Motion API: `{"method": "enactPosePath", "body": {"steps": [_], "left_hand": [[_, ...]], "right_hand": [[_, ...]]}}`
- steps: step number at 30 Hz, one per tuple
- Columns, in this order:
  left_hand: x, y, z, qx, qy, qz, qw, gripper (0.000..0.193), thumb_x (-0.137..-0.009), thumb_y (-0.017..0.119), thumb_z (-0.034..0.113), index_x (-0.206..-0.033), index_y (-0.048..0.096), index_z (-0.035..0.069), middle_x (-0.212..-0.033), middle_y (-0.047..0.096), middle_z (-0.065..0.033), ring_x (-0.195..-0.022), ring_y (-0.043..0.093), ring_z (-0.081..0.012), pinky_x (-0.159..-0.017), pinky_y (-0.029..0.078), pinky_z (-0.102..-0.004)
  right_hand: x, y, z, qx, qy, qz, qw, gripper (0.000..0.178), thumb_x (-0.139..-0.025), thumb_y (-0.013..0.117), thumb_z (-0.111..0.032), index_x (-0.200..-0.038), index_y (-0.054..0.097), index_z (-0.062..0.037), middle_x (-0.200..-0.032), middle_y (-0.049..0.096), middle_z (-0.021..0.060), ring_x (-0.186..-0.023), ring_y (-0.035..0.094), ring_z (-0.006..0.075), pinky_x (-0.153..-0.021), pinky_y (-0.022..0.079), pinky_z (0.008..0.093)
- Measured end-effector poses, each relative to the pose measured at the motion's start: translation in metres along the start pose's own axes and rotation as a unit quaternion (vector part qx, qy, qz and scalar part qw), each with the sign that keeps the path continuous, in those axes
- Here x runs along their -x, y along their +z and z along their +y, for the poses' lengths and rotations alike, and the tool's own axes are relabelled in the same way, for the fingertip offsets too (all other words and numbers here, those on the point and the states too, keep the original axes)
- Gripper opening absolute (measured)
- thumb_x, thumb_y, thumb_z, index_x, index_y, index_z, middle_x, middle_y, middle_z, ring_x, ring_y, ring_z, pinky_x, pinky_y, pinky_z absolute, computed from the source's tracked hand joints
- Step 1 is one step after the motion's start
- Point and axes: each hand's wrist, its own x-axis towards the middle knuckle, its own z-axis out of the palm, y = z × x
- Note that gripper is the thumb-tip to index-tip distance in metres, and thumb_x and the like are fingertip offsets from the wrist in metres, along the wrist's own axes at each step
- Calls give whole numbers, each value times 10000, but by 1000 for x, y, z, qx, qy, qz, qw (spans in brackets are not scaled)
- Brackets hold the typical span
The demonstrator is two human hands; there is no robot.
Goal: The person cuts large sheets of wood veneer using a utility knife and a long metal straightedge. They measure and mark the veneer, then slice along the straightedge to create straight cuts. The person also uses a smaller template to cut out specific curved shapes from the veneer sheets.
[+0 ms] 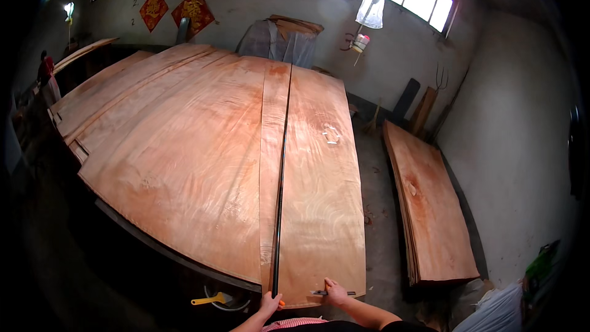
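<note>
Veneer-covered table (184, 147), left hand (269, 303) gripping straightedge (281, 172), right hand (335, 294) pressing blade (319, 293)

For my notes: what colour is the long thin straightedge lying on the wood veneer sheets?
Black, best seen in the head view: long thin straightedge.

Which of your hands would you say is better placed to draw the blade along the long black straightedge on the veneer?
Probably the right hand: it rests on the veneer sheet at its near edge, on a small grey blade-like tool. The left hand grips the near end of the black straightedge, steadying it.
</note>
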Motion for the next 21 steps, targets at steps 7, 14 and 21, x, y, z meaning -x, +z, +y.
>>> {"method": "enactPosePath", "body": {"steps": [7, 14, 21], "left_hand": [[19, -9, -6, -15, -42, 12, 999, 199, -785, 520, 173, -809, 443, -10, -597, 560, -128, -420, 519, -163, -383, 433, -269], [21, -17, -16, 17, -26, 9, 999, 232, -783, 531, 191, -784, 423, -15, -577, 562, -139, -390, 517, -176, -342, 424, -270], [39, -6, -11, 21, -22, -26, 999, 189, -812, 499, 218, -821, 460, 33, -559, 544, -87, -419, 518, -155, -360, 405, -256]], "right_hand": [[4, 1, -11, -12, 29, 10, 999, 740, -584, 667, -267, -1205, 354, -13, -1313, 265, 26, -1151, 336, 213, -905, 356, 293], [2, -14, -25, -48, 25, 56, 997, 619, -616, 639, -203, -1163, 412, -22, -1285, 307, 86, -1133, 358, 242, -892, 367, 307], [-38, 52, 18, -492, 25, 193, 849, 381, -747, 433, 14, -1126, 440, -26, -900, 460, 27, -690, 423, 125, -621, 444, 254]]}}
